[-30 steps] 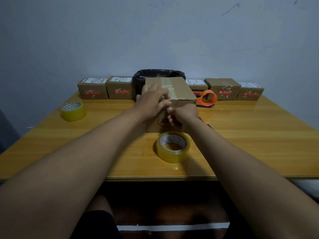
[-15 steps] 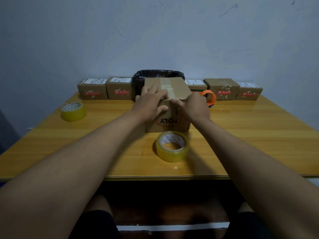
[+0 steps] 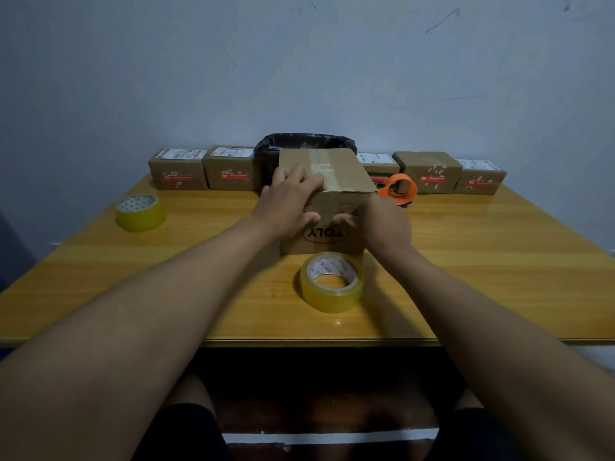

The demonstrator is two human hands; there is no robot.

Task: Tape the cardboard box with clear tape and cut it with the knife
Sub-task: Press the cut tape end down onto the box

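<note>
A brown cardboard box (image 3: 346, 176) stands mid-table with a strip of clear tape along its top seam and an upside-down red "TOLY" logo on its near face. My left hand (image 3: 289, 201) lies over the box's near-left top edge, fingers on top and thumb on the front face. My right hand (image 3: 382, 221) presses against the front face near the right corner, fingers flat. A roll of clear tape (image 3: 332, 281) lies flat just in front of the box. No knife is visible.
A second tape roll (image 3: 140, 212) sits at the far left. An orange tape dispenser (image 3: 398, 189) lies right of the box. Several small labelled cartons (image 3: 229, 168) and a black-lined bin (image 3: 304, 144) line the wooden table's (image 3: 499, 261) back edge by the wall.
My right hand slid down from the box's top edge to its front face. My left hand stayed on the top-left edge. The box barely moved.
</note>
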